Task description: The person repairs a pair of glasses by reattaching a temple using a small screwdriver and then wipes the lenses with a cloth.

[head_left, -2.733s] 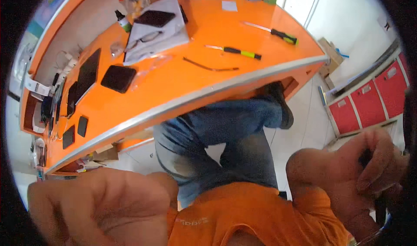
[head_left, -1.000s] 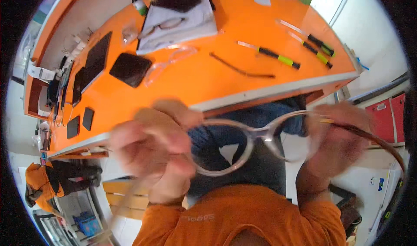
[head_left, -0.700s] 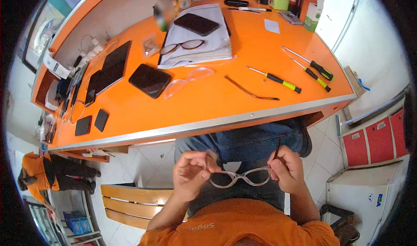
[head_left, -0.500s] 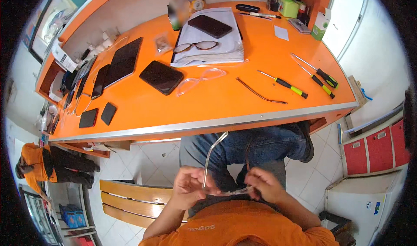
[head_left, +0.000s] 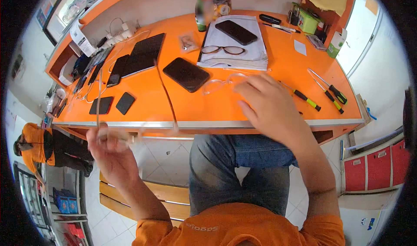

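Observation:
My left hand (head_left: 115, 163) is closed on a pair of eyeglasses in front of the desk edge. These have a clear front, blurred by motion, one pale temple and one brown temple (head_left: 165, 92), both pointing up over the desk. My right hand (head_left: 271, 109) is above the desk with fingers and thumb apart, and nothing shows in it. Partly beneath its fingertips lies a clear eyeglass frame (head_left: 213, 86). A loose brown temple is mostly hidden by this hand. Right of it lies a screwdriver (head_left: 312, 104) with a black and yellow-green handle.
Two more screwdrivers (head_left: 338, 95) lie farther right. Brown-rimmed glasses (head_left: 234, 50) and a phone (head_left: 236, 32) rest on papers (head_left: 256, 60). Another phone (head_left: 186, 74), a tablet (head_left: 147, 52) and small dark devices occupy the left. A bench (head_left: 173, 208) stands below; a person (head_left: 32, 146) is far left.
My right hand has let go of the eyeglasses and moved up over the desk. My left hand has carried them left and up toward the desk edge. The view has shifted slightly.

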A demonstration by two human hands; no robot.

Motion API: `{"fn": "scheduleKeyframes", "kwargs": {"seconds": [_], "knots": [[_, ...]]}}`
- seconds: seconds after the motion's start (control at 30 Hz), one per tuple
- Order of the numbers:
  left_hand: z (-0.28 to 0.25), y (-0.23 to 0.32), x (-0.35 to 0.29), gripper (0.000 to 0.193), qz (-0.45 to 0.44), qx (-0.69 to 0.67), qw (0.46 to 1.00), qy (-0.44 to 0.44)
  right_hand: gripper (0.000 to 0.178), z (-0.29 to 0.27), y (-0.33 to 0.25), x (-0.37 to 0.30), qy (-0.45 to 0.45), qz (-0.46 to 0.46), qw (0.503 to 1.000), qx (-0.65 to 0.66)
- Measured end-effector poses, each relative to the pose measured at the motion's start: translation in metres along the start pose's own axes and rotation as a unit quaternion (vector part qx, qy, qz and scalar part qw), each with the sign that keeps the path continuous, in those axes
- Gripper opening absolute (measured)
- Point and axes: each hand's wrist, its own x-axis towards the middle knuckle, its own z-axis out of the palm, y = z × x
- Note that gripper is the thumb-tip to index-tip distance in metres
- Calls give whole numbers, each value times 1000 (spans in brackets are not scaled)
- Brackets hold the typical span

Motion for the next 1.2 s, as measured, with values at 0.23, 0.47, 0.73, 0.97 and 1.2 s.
{"fn": "scheduleKeyframes", "kwargs": {"seconds": [0.23,0.47,0.73,0.97,1.2], "knots": [[15,-52,30,12,-53,124,990,39,21,48,26,47,-154,65,980,-105],[8,-79,23,10,-119,225,967,-22,12,3,4,32,4,84,995,-45],[4,-91,43,9,194,668,700,-161,12,-46,-35,-17,34,169,980,99],[-7,-79,-72,32,13,398,898,-185,14,-17,-76,-70,-22,222,917,330],[15,-142,-172,46,-511,-64,850,-107,19,45,-100,-140,-65,289,913,281]]}}
